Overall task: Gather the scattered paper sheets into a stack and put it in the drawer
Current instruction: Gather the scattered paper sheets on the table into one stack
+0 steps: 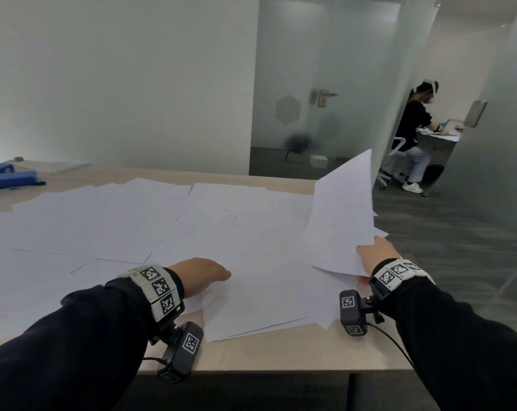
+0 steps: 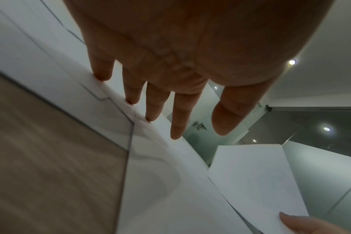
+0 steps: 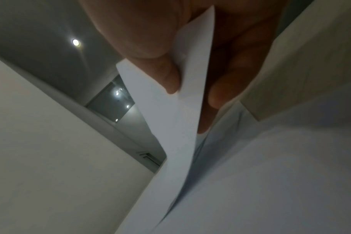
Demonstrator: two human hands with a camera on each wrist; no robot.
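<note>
White paper sheets point(image 1: 168, 229) are lying scattered and overlapping across most of the pale wooden table point(image 1: 281, 354), reaching from the far left to the right edge. The left hand point(image 1: 202, 275) is resting flat on the sheets near the front middle of the table; its grip is wide, the fingers point(image 2: 102, 69) straight and spread, their tips touching the paper without holding anything. The right hand point(image 1: 376, 256) is at the right edge of the table, holding a lifted sheet point(image 1: 342, 215) by its near corner. That grip is narrow: the thumb point(image 3: 162, 72) is pinching the paper against the fingers behind it, and the sheet is standing tilted, its far corner raised well above the rest. Both wrists are wearing bands with black-and-white markers. On the far left of the table, two blue objects point(image 1: 12, 176) are lying apart from the paper. Beyond a glass partition on the far right, another person point(image 1: 414, 134) is sitting at a desk.
</note>
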